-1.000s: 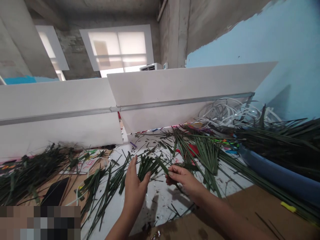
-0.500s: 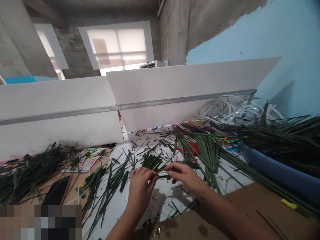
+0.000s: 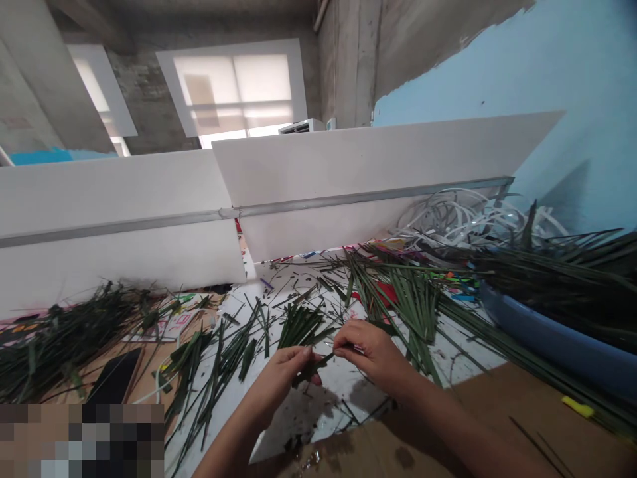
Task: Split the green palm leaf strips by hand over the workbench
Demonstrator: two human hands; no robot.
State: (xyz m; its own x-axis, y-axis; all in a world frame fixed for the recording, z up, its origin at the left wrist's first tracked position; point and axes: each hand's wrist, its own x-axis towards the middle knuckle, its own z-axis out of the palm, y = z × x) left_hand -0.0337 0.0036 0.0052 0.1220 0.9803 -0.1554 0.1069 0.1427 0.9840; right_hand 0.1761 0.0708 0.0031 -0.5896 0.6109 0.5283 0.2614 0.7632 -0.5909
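Between my two hands a short green leaf strip (image 3: 323, 362) is held above the white tabletop. My left hand (image 3: 289, 372) grips its lower left part, thumb on top. My right hand (image 3: 368, 348) pinches the other end between thumb and fingertips. Just behind the hands lies a fan of cut green leaf strips (image 3: 301, 325). More long strips (image 3: 226, 362) lie loose to the left of my left hand. A larger bundle of flat green leaves (image 3: 415, 305) spreads beyond my right hand.
At right stands a blue basin (image 3: 552, 332) heaped with dark leaves. Cardboard (image 3: 497, 418) covers the near right. White plastic strapping (image 3: 462, 216) is coiled at the back right. A dark phone (image 3: 115, 378) and a leaf pile (image 3: 74, 332) lie left. White panels (image 3: 348, 172) line the back.
My left hand has turned and dropped slightly, its thumb now over the leaf strip. My right hand has closed more tightly at the strip's end. The strip now slants.
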